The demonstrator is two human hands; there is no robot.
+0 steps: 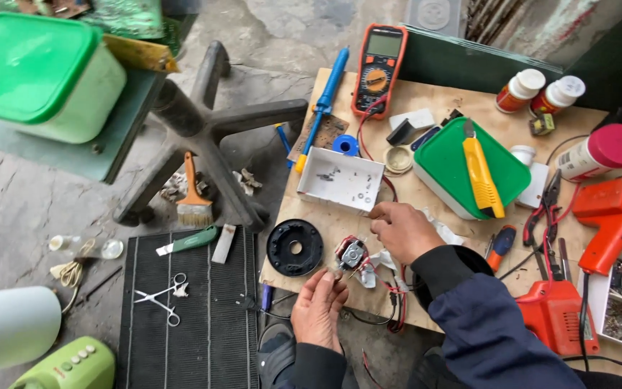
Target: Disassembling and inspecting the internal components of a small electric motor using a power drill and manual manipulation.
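Rough plywood board (426,194), glossy green plastic lid (444,162), matt black plastic disc (294,248)

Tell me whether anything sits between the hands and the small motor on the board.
Nothing visible does. The left hand and right hand both touch the small motor with its red wires; the black round cover lies off to its left.

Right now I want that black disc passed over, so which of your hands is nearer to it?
Left. The left hand sits just below and right of the black disc. The right hand is farther right, past the small motor.
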